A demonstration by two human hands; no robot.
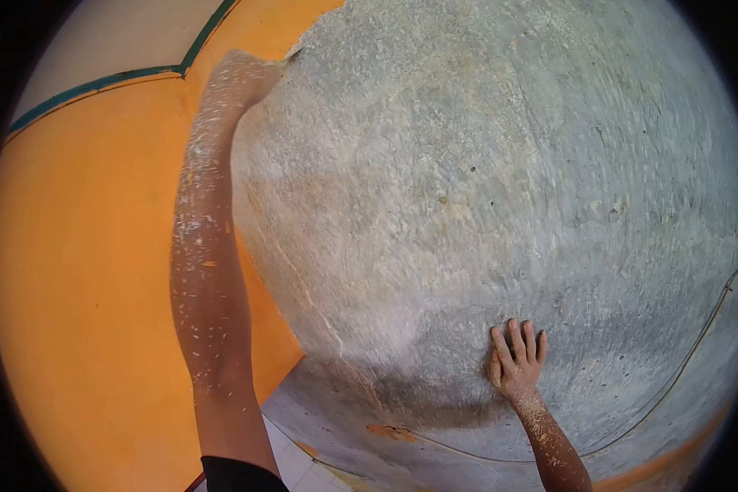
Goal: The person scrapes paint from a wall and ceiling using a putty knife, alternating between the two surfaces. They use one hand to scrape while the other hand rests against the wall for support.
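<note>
Head view is showing a rough grey wall [435,205], which is filling the middle and the right side, while the orange paint [90,262] is covering the left part and is meeting the grey at an uneven edge. The left hand [256,75] is reaching high to this edge, and its fingers are bending toward a small pale piece [291,54]. It is blurred, so I cannot tell if the hand is gripping something. Many light flakes [209,221] are sticking along the left forearm, above a black sleeve [239,476]. The right hand [518,361] is lying open on the lower grey surface, with palm to the wall and fingers pointing upward and slightly spread; flakes are also dotting its wrist. A thin cord-like line [672,384] is curving below and to the right of it. Green trim [98,83] is bordering the orange at upper left, and pale floor tiles [303,471] are showing at the bottom.
</note>
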